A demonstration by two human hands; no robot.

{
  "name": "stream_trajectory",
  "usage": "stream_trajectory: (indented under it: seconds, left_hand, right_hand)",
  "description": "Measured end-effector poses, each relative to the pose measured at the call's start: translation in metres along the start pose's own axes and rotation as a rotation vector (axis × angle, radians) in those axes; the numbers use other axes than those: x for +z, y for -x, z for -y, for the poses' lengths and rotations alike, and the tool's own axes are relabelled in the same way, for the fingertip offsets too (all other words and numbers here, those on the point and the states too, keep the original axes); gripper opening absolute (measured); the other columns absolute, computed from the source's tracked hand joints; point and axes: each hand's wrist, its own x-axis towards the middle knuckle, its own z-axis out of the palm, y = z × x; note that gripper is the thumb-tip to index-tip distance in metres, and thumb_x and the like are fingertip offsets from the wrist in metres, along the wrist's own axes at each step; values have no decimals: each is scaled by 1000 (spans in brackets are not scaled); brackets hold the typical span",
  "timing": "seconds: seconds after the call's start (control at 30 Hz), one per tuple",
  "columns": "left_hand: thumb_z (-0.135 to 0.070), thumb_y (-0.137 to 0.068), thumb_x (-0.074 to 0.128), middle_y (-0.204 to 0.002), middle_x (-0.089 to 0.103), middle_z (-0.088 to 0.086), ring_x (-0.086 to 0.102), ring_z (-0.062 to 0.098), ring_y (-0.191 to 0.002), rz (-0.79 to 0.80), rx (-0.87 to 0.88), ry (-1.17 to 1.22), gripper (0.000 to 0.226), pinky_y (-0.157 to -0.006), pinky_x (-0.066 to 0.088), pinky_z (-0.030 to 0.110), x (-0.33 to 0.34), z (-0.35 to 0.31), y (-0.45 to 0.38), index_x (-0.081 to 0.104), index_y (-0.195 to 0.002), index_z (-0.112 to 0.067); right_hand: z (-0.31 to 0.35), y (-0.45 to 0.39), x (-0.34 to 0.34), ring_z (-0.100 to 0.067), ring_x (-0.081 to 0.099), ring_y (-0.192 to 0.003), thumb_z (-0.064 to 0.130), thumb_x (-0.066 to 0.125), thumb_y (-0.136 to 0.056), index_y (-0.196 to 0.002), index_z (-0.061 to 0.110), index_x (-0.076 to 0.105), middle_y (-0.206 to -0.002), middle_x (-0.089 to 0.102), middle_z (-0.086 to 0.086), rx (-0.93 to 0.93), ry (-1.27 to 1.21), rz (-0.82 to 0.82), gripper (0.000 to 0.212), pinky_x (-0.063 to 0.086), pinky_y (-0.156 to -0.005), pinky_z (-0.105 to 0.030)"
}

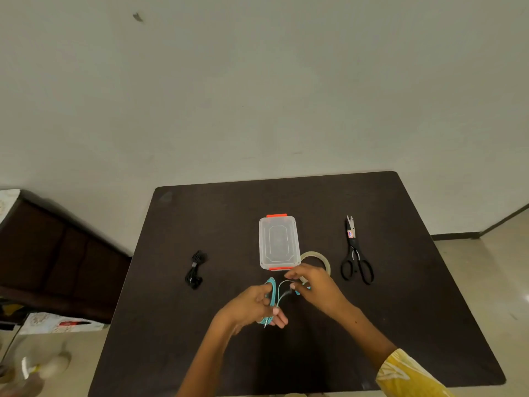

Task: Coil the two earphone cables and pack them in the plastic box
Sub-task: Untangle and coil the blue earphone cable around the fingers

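A turquoise earphone cable [272, 293] is looped in my left hand [254, 306], whose fingers curl round the coil just in front of the box. My right hand [313, 285] pinches the loose end of that cable, with its earbuds, a little to the right. The clear plastic box [278, 242] with orange latches lies shut at the table's middle, just beyond both hands. A black earphone cable [195, 269] lies bundled on the table to the left, apart from the hands.
A roll of clear tape [316, 257] sits against the box's near right corner, partly behind my right hand. Black scissors [355, 253] lie to the right. The dark table [400, 310] stands near a wall; a dark cabinet [51, 253] is at left.
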Motion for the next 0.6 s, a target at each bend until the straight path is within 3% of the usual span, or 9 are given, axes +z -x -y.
stream_trajectory:
  seconds: [0.1, 0.23, 0.37, 0.6]
  left_hand:
    - [1, -92, 51, -98, 71, 9, 70, 18, -91, 27, -39, 132, 40, -88, 54, 31, -7, 5, 3, 42, -131, -4]
    - [0, -91, 54, -97, 73, 8, 69, 20, -95, 13, -39, 237, 57, -85, 54, 29, -16, 7, 10, 28, -142, -3]
    - [0, -90, 55, -97, 74, 8, 69, 20, -96, -4, -26, 268, 64, -90, 53, 31, -23, 4, 18, 23, -145, -5]
    - [3, -91, 52, -96, 73, 9, 70, 20, -92, -4, -43, 229, 71, -86, 54, 30, -19, 1, 23, 12, -148, -6]
  right_hand:
    - [-19, 5, 5, -11, 60, -109, 2, 60, -85, -118, 19, 60, -118, 63, 1, 135, 58, -7, 37, 50, -95, -28]
    - [-42, 12, 11, -18, 57, -110, 9, 52, -92, -128, 25, 50, -127, 54, -2, 318, 292, 40, 40, 49, -91, -27]
    - [-57, 14, 17, -16, 51, -118, 13, 50, -94, -127, 24, 54, -132, 52, 0, 262, 448, 62, 35, 48, -91, -26]
    - [-63, 1, 19, -16, 53, -109, 13, 52, -92, -119, 18, 58, -128, 50, -1, 227, 565, 84, 29, 50, -84, -24]
